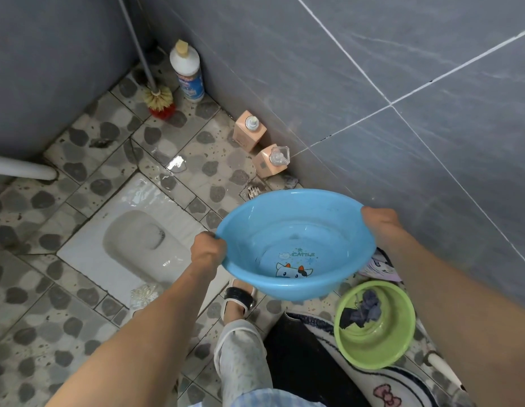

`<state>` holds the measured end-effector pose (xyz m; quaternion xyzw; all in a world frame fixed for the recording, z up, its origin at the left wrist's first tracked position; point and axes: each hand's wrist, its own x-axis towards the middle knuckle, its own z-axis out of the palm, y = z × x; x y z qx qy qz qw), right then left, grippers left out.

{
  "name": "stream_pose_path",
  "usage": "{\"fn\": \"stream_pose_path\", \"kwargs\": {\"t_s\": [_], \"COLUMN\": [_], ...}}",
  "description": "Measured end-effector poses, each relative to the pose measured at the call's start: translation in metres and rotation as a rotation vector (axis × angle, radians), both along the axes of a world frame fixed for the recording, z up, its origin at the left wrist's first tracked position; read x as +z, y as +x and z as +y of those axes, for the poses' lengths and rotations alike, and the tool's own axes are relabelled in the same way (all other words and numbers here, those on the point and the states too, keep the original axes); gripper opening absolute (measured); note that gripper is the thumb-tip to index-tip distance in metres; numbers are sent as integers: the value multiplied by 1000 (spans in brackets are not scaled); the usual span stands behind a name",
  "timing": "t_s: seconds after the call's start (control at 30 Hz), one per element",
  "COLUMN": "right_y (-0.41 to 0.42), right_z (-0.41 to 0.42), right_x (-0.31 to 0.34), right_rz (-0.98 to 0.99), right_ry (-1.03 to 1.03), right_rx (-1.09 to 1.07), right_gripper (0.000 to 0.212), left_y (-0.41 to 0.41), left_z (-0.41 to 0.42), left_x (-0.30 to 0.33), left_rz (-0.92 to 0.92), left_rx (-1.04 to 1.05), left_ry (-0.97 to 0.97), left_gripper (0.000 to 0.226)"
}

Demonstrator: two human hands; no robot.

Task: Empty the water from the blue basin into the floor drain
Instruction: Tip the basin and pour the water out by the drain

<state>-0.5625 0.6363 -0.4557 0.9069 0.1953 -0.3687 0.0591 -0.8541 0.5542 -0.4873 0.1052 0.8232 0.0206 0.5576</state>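
1. The round blue plastic basin (296, 245) is up off the floor, carried in front of the person at about knee height, with its far rim nearest the tiled wall.
2. Inside it sits a shallow pool of clear water over a cartoon cow print and the word "CATTLE"; the basin looks close to level, perhaps dipped a touch toward the far rim.
3. Left hand (208, 249) is clamped on the near-left rim, fingers curled under the lip; right hand (378, 220) is closed on the right rim, directly across. Both hold the basin, nothing else.
4. Here is the key relation: the small metal floor drain grate (253, 193) peeks out just beyond the basin's far-left rim, on the pebble-pattern floor tiles beside the wall. So the drain lies ahead of the hands, slightly to the left side, and the left hand is the nearer one.
5. My read: the pour has not begun; tipping the far rim down and forward should send water onto the grate.
6. Further out: two peach pump bottles (249, 132) stand by the wall beyond the drain, the white squat toilet pan (132, 230) lies to the left, and a green plastic basin (375, 324) with dark cloth sits near the right.
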Motion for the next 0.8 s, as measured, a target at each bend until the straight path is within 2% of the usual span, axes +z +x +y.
{"fn": "stream_pose_path", "kwargs": {"t_s": [0.2, 0.37, 0.47, 0.57, 0.73, 0.8], "right_y": [-6, -10, -11, -14, -21, -26], "right_z": [5, 11, 13, 15, 16, 16], "right_x": [0, 4, 3, 3, 8, 13], "right_rz": [37, 137, 205, 227, 259, 279], "right_ry": [36, 76, 97, 104, 79, 74], "right_rx": [-103, -305, -407, -472, -549, -591], "right_gripper": [32, 17, 15, 7, 26, 29], "left_y": [-8, -11, -14, -18, -22, -23], "left_z": [11, 21, 27, 33, 45, 48], "left_x": [-2, 2, 3, 6, 9, 11], "left_rz": [-42, -83, -105, -113, -108, -107], "left_rx": [153, 330, 462, 551, 598, 584], "left_ry": [14, 40, 89, 132, 172, 190], "left_gripper": [23, 24, 27, 22, 8, 14]}}
